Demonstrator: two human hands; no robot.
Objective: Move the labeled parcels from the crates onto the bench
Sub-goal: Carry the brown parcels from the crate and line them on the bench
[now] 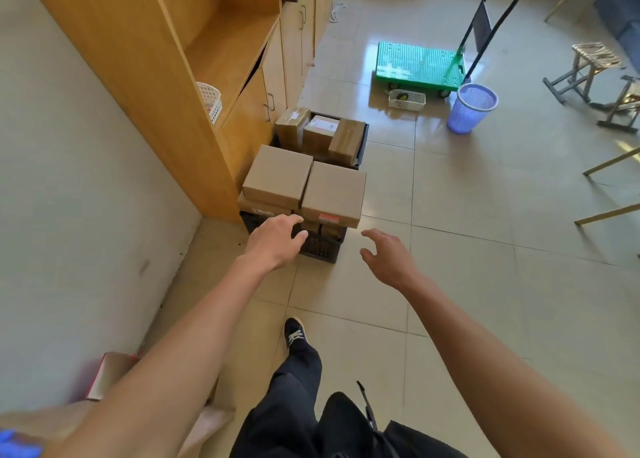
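Observation:
Two black crates stand on the floor beside a wooden cabinet. The near crate point(320, 244) is stacked with cardboard parcels: a plain one point(277, 175) on the left and one point(334, 194) with a red-and-white label on its front face on the right. The far crate point(362, 139) holds three smaller labeled parcels point(320, 130). My left hand point(277, 239) reaches out with straight fingers just below the near parcels, holding nothing. My right hand point(388, 255) hovers to the right of the near crate, fingers loosely spread, empty.
The wooden cabinet point(173, 59) and a wall line the left side. A green platform cart point(419, 63), a purple waste basket point(472, 108) and a small white basket point(407, 99) stand further back. Stools and table legs sit at the right. Tiled floor lies open to the right of the crates.

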